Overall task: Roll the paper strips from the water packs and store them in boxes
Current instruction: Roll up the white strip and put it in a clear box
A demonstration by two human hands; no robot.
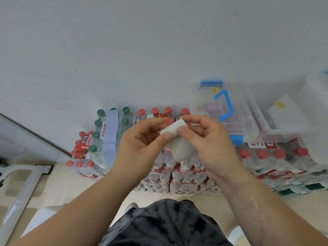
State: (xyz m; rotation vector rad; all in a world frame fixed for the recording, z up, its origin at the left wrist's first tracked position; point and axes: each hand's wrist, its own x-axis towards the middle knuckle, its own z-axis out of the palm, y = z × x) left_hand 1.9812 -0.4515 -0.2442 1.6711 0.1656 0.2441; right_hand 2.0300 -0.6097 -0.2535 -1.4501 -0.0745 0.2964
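Now our half-rolled paper strip (174, 132) sits clamped between both sets of fingers, its roll axis slanting from left hand (142, 144) up to right hand (207, 144); the lidded clear box (229, 110) lies beyond, nearer our right.

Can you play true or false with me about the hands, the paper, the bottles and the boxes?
1. Both hands hold the paper roll. True.
2. The clear box has a red handle. False: its handle is blue.
3. The pack with green caps has a pale strip around it. True.
4. The left hand is empty. False: it pinches the roll with the right hand.
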